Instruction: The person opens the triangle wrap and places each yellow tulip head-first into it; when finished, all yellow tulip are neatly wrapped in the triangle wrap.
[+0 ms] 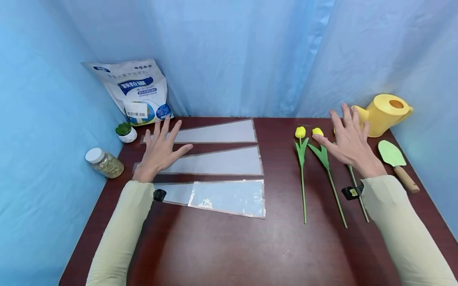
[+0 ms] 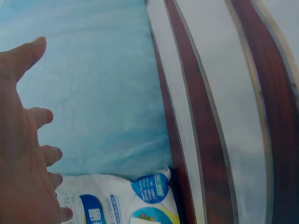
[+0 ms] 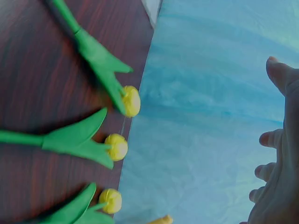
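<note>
My left hand (image 1: 160,153) is held out over the left ends of three flat tapered sheets, fingers spread and holding nothing. The top sheet (image 1: 222,133), middle sheet (image 1: 229,161) and bottom sheet (image 1: 229,196) lie one below another, pale with clear edges. On the right, my right hand (image 1: 350,141) spreads its fingers over the yellow tulips, also holding nothing. The left tulip (image 1: 302,171) and middle tulip (image 1: 330,178) lie with blooms toward the back. A third tulip (image 3: 110,200) is partly hidden under the right hand in the head view.
A white fertilizer bag (image 1: 139,93) stands at the back left, near a small potted succulent (image 1: 127,133) and a lidded jar (image 1: 105,162) lying tilted. At right are a yellow watering can (image 1: 384,115) and a green trowel (image 1: 392,154) with a wooden handle. Blue curtains (image 1: 232,59) enclose the table.
</note>
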{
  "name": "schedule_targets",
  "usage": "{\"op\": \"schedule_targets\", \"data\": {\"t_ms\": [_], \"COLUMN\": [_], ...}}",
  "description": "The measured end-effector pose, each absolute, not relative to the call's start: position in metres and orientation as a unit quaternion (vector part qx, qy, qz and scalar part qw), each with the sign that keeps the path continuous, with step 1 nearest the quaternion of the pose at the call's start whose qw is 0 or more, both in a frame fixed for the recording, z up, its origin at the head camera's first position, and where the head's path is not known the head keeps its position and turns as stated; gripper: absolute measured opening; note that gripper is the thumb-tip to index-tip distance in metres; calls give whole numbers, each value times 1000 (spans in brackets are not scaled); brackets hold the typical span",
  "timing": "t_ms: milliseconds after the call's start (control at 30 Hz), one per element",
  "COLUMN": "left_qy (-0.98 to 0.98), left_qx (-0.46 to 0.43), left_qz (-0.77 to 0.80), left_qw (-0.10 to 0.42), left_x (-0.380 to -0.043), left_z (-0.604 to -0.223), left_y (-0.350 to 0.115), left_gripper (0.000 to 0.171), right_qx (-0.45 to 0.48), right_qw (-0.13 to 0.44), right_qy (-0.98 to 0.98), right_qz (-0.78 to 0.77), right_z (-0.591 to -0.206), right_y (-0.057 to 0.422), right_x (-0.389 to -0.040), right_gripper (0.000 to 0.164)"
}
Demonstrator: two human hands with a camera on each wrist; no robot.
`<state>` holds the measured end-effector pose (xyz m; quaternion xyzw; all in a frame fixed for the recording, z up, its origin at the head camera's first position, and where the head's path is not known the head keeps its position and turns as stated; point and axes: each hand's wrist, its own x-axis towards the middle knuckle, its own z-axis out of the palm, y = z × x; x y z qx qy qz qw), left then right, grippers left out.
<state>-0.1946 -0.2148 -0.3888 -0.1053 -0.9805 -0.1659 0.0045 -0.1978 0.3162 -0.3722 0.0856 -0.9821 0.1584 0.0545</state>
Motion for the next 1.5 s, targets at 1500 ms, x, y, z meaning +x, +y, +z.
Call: {"op": "schedule_targets", "data": {"t_ms": [1500], "left_qy": [-961], "left_qx": [-131], "left_qz": [-185], "left_qw": [-160], "left_x": [-268], "left_z": [-445], "left_y": [-75], "left_gripper": [80], "right_qx": [144], "right_qw": [-134], "right_qy": [-953], "right_qz": [229], "right_z": [-461], "right_y": [204], "right_x": [-286], "right_gripper": [80]}}
